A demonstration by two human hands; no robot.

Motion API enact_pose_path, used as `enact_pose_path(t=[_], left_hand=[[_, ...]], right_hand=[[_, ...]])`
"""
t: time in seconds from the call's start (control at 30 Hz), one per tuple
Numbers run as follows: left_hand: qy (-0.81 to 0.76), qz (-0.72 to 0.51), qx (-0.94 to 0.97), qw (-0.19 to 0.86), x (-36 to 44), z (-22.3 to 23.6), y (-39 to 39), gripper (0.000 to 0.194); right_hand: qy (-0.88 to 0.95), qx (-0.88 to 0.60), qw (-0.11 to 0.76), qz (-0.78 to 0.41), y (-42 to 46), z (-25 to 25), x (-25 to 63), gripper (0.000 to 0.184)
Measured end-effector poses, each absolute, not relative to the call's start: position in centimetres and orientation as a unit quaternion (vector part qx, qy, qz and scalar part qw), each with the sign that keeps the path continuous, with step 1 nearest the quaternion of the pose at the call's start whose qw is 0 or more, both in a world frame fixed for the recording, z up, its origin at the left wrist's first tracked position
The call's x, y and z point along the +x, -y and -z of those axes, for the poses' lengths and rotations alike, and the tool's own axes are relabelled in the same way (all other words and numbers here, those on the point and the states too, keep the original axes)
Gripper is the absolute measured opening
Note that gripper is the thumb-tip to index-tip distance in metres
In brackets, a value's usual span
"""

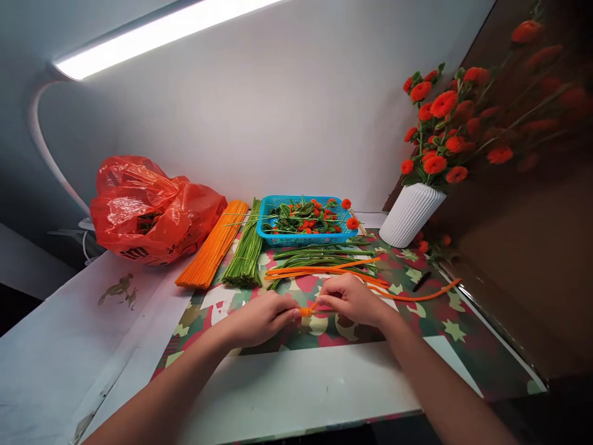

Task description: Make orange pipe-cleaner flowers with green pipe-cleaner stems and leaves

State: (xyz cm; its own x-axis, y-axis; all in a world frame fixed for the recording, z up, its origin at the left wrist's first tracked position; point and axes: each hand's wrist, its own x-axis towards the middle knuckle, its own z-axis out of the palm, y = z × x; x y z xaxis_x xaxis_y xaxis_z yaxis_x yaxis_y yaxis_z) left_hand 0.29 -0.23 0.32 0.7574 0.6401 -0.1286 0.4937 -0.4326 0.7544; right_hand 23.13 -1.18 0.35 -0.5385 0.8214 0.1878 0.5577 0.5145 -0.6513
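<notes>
My left hand pinches one end of a short orange pipe cleaner piece, which looks coiled or bent. The thumb and fingers of my right hand are closed on its other end. Both hands hover over the patterned mat, close together. Just beyond them lie loose orange pipe cleaners, and behind these a spread of loose green pipe cleaners. One long orange strand curves away to the right of my right hand. The exact shape of the held piece is partly hidden by my fingertips.
Orange and green bundles lie left of a blue basket of flower pieces. A red plastic bag stands at far left beneath a lamp. A white vase with orange flowers stands at right, near a small black object.
</notes>
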Motion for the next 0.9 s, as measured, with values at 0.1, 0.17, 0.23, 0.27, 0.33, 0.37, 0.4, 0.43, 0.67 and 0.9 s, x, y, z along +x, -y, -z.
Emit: enact_pose_path(t=[0.1,0.17,0.23,0.27,0.33,0.37,0.4,0.43,0.67,0.9], left_hand=[[-0.442,-0.195,0.813,0.326,1.1,0.0,0.7,0.036],[-0.472,-0.270,0.768,0.339,1.6,0.2,1.0,0.037],[-0.455,-0.316,0.729,0.403,1.7,0.4,1.2,0.038],[-0.432,-0.320,0.713,0.451,1.7,0.6,1.2,0.039],[-0.373,-0.291,0.692,0.546,1.2,0.7,1.1,0.041],[-0.343,-0.262,0.690,0.581,0.9,0.7,1.0,0.042],[-0.319,-0.230,0.697,0.599,0.6,0.5,0.9,0.042],[-0.301,-0.196,0.713,0.602,0.4,0.4,0.7,0.042],[-0.328,-0.087,0.864,0.370,0.0,-1.0,0.5,0.039],[-0.436,-0.177,0.827,0.308,0.8,-0.1,0.7,0.037]], right_hand=[[0.851,-0.416,0.300,-0.113,1.8,0.3,21.9,0.037],[0.836,-0.423,0.335,-0.101,2.2,0.7,21.2,0.039],[0.814,-0.427,0.355,-0.172,2.3,0.9,21.1,0.043],[0.801,-0.423,0.355,-0.231,2.2,0.9,21.2,0.044],[0.773,-0.400,0.329,-0.367,1.8,0.9,21.8,0.046],[0.756,-0.394,0.308,-0.423,1.5,0.8,22.2,0.047],[0.740,-0.397,0.285,-0.462,1.1,0.7,22.7,0.048],[0.728,-0.412,0.271,-0.477,0.8,0.6,23.1,0.049],[0.757,-0.448,0.255,-0.402,0.3,-0.8,24.6,0.046],[0.828,-0.433,0.287,-0.212,1.9,-1.1,22.7,0.040]])
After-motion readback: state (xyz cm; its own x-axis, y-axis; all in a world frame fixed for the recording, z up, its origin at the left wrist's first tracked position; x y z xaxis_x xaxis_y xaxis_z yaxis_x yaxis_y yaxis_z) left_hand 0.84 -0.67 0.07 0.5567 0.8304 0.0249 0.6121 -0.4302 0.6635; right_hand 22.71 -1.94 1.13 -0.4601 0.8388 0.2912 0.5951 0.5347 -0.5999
